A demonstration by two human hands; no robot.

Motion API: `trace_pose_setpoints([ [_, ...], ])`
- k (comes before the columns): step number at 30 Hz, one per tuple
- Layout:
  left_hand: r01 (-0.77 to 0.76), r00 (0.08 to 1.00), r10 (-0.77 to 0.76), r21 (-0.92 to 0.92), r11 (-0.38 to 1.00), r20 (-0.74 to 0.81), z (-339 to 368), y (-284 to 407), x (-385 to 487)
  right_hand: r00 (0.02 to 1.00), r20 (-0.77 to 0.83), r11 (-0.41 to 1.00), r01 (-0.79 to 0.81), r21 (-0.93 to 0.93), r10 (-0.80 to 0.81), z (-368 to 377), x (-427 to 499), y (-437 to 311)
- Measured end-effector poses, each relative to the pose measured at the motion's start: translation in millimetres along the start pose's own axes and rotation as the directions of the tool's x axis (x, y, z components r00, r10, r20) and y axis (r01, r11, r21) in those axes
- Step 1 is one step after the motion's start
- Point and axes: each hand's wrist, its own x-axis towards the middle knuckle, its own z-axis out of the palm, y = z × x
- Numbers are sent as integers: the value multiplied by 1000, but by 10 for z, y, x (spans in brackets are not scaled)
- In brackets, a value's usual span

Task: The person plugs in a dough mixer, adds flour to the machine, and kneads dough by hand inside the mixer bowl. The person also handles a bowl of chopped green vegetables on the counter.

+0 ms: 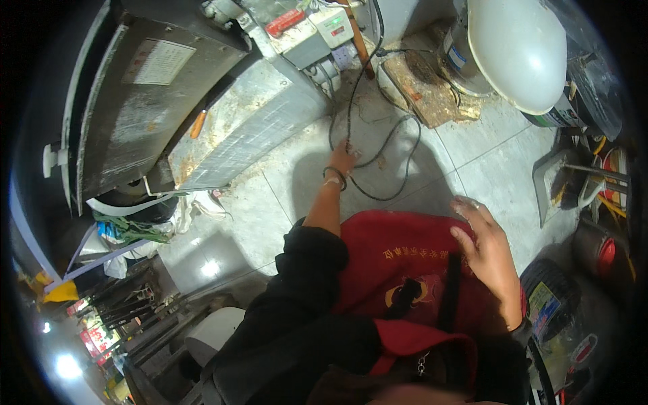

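A black cable [387, 197] lies in loose loops on the tiled floor, and one stretch rises toward the top of the view. My left hand [345, 158] reaches down over the floor with its fingers closed around that cable. A dark band circles the left wrist. My right hand [486, 243] holds nothing; its fingers are apart beside the red apron [374, 273], which bears yellow writing. Whether the right thumb touches the apron cloth, I cannot tell.
A metal machine housing [253, 121] stands left, with an orange-handled tool [199, 124] on it. Electrical boxes [316, 38] sit at its far end. Beyond the cable are a worn wooden block [422, 88] and a white basin [519, 55]. A dustpan [549, 187] stands right.
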Motion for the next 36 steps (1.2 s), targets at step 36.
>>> trace_pose_setpoints([
  [36,53,990,39,-613,789,136,112,376,130,902,12,852,-412,323,432,-529,-356,283],
])
